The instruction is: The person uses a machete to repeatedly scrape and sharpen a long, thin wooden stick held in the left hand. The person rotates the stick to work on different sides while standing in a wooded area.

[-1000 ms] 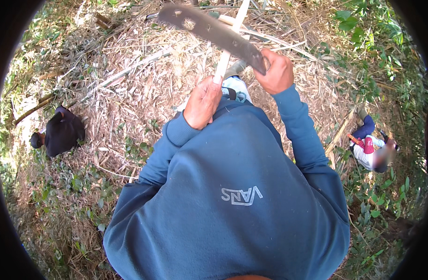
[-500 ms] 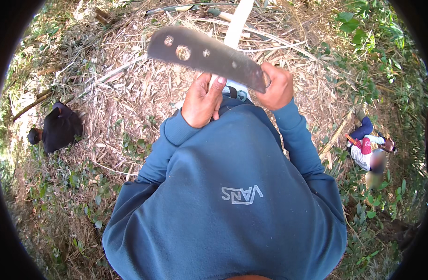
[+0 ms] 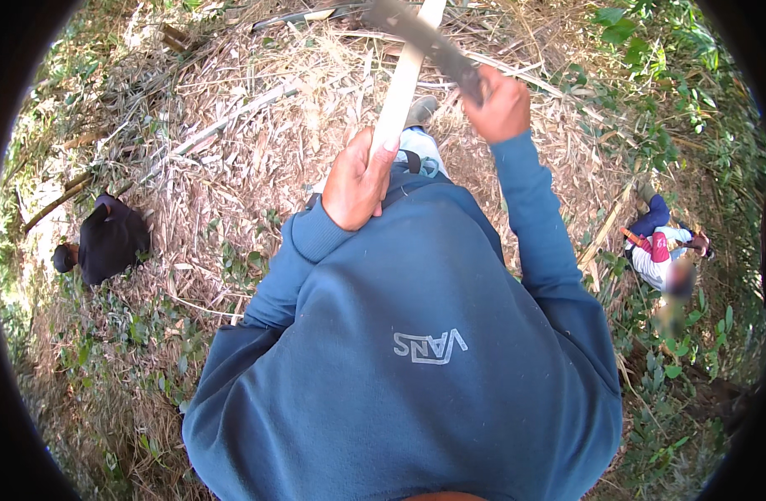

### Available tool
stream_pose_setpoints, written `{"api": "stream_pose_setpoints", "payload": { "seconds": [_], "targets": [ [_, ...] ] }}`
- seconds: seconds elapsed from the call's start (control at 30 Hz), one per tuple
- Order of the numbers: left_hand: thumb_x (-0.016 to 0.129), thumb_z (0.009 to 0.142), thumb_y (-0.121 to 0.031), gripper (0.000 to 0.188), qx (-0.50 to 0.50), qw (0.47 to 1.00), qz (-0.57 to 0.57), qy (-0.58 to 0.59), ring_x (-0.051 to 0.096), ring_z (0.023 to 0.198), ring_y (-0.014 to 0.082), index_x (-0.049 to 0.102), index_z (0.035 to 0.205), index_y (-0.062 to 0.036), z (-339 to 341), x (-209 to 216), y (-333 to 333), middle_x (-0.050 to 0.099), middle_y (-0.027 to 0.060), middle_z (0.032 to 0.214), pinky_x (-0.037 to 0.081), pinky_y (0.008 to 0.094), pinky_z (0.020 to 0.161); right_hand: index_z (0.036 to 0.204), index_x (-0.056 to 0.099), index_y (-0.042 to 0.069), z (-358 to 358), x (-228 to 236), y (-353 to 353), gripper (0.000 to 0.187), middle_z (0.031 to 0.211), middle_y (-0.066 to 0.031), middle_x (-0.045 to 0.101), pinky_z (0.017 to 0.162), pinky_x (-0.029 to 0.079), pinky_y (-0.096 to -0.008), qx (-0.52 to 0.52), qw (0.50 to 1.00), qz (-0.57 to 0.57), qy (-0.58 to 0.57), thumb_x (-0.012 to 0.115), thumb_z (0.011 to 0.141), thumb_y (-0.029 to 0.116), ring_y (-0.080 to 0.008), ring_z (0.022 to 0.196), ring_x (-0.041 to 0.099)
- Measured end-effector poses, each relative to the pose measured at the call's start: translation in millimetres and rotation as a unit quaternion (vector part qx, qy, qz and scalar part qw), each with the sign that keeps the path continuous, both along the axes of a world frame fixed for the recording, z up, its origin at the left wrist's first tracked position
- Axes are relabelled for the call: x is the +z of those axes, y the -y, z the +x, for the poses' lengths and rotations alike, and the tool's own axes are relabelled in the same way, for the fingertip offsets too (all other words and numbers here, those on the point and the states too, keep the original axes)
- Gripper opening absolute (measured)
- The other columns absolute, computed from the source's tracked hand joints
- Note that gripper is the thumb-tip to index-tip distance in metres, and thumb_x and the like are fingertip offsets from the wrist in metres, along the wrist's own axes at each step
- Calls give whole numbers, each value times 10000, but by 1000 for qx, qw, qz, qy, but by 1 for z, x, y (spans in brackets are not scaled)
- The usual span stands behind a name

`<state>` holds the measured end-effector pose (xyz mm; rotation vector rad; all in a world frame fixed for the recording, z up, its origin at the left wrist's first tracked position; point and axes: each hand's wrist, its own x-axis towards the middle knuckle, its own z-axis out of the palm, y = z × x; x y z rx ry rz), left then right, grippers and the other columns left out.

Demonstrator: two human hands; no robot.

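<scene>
My left hand [image 3: 358, 182] is closed around the near end of a long pale wooden strip [image 3: 400, 93], close to my body. The strip slants up and away past the top of the picture. Farther out, my right hand [image 3: 500, 105] grips a machete [image 3: 440, 52] by its handle, which the fingers hide. The dark, broad blade points to the upper left and lies across the strip in view, blurred by motion. Whether blade and strip touch, I cannot tell.
Dry leaves and split stalks [image 3: 233, 117] litter the ground. A person in black [image 3: 114, 238] is at the left, and another in a white and red top [image 3: 653, 255] at the right. Green shrubs [image 3: 642, 50] grow at the upper right; my shoe [image 3: 421, 110] shows beyond my hands.
My right hand has moved away from my body with the machete, and the blade has swung outward along the strip. The left hand stays nearly in place, its strip now more exposed.
</scene>
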<state>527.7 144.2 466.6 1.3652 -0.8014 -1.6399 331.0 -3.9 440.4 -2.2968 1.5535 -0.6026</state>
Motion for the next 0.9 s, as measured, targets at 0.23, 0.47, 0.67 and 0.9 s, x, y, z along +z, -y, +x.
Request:
{"api": "stream_pose_setpoints", "payload": {
  "seconds": [0.23,0.47,0.67,0.9],
  "targets": [
    [450,1005,-237,222,67,996,-51,-7,462,433,71,467,1017,-16,2,-7,5,529,28,663,410,204,416,735,562,-33,-19,-16,20,200,552,-56,517,443,407,-300,-163,819,273,477,650,802,134,-132,480,504],
    [427,1011,-237,283,126,986,-92,-56,510,512,75,462,1189,-19,22,-12,21,588,54,811,443,205,456,763,565,-3,-48,-49,-29,171,557,-33,491,393,370,-263,-255,810,327,416,609,832,148,-112,421,449],
    [366,1028,-349,411,122,987,-98,-22,488,537,78,514,1214,-15,26,-11,40,605,63,827,428,215,476,741,564,9,-74,-81,-61,200,540,-46,505,393,389,-276,-274,821,363,344,624,830,178,-130,415,463],
    [348,1029,-361,442,136,979,-99,-112,477,546,86,490,1256,-9,23,-2,51,584,54,794,426,225,486,764,593,4,-121,-178,-84,246,569,-98,589,450,455,-363,-293,823,471,123,637,828,238,-198,470,563]
  ]
}}
